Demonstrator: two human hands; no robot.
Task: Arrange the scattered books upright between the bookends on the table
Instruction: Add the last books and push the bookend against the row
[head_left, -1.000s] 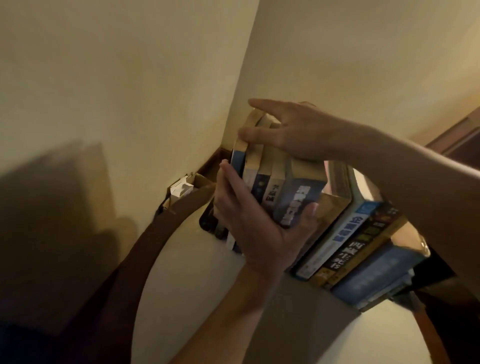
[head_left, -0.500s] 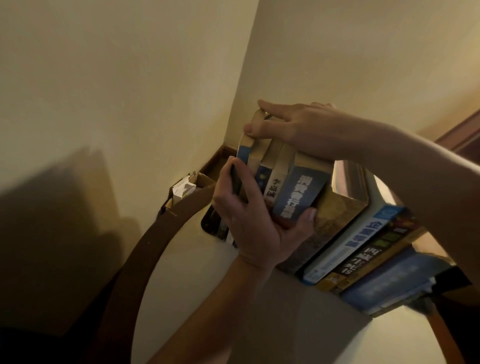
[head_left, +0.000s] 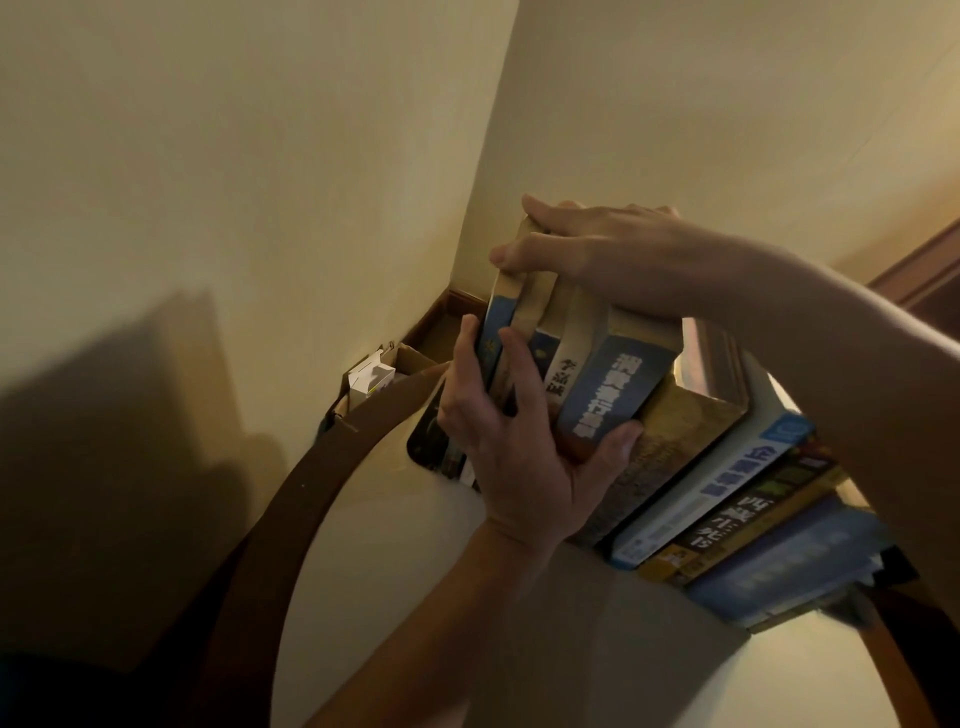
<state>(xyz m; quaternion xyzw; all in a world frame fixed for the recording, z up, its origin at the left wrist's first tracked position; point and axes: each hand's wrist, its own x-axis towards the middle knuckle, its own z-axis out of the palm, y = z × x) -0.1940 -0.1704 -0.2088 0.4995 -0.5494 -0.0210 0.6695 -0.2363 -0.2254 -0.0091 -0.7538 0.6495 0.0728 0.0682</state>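
Squaring the left end of the book row

Pressing on a cluster of thin books (head_left: 524, 338) at 12 o'clock on the round table (head_left: 467, 597); row of books (head_left: 727, 493) running on toward 4 o'clock, spines facing the camera, long axes leaning off vertical. Left hand (head_left: 514, 447) nearer, fingers spread moderately and wrapped on the spines from below, thumb against a blue-spined book (head_left: 608, 395). Right hand (head_left: 587, 249) flat on the top edges, fingers narrow, pinching the outermost cover. Dark bookend (head_left: 428, 441), probably, at 9 o'clock of the cluster, partly hidden. Likely next: tipping the cluster upright.
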